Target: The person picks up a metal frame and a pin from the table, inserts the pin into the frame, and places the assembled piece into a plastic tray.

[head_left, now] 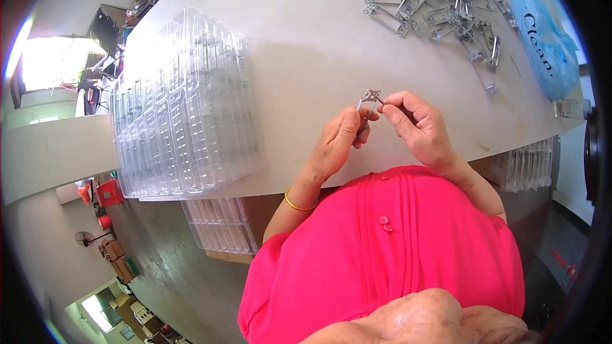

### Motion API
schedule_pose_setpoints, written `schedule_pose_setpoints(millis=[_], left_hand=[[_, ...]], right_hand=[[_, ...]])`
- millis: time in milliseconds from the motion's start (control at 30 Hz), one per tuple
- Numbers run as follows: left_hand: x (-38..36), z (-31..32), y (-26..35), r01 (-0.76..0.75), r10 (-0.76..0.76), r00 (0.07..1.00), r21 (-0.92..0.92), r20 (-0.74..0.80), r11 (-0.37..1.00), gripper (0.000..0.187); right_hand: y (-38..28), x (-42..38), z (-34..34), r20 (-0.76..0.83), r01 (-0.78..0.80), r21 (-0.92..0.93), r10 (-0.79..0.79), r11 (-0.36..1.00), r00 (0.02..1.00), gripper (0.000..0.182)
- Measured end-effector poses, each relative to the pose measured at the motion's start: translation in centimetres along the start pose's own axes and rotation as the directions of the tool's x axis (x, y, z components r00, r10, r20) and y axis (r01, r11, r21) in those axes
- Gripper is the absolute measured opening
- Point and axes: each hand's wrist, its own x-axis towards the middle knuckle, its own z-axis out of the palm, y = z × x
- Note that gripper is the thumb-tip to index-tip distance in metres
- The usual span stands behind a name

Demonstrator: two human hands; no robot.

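In the head view, my left hand (341, 134) is closed around a small metal bracket (369, 96), whose jointed end sticks up above my fingers. My right hand (417, 124) pinches a thin dark rod-like piece (380, 100), its tip right at the bracket's upper end. I cannot tell what kind of piece the rod is. Both hands are close together over the table's near edge. Farther off, at the upper right, lies a loose pile of similar metal brackets (456, 9), some of them long and frame-shaped.
Stacked clear plastic trays (185, 108) cover the left part of the white table (306, 44). A blue plastic bag (542, 44) marked "Clean" sits at the right edge. More trays (220, 223) stand below the table, with others (528, 165) low at the right.
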Motion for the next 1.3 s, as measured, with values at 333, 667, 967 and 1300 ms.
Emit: schedule_pose_setpoints(millis=[333,667,967,1300], left_hand=[[-0.1,0.0,-0.2,-0.136,0.196,0.975,0.426,-0.101,0.895,0.050],[0.2,-0.4,-0.7,-0.324,0.437,0.899,0.682,0.008,0.655,0.038],[0.1,0.1,-1.0,-0.365,0.437,0.895,0.709,0.089,0.604,0.029],[-0.4,0.7,0.0,-0.372,0.369,0.911,0.750,0.182,0.547,0.032]], right_hand=[[-0.2,0.1,-0.1,0.034,-0.050,0.024,0.049,0.998,0.998,0.011],[-0.7,0.3,-0.6,0.141,-0.310,0.248,0.283,0.918,0.949,0.027],[0.0,0.6,-1.4,0.300,-0.368,0.270,0.285,0.890,0.910,0.026],[1.2,1.4,-2.8,0.212,-0.155,0.093,0.133,0.983,0.968,0.016]])
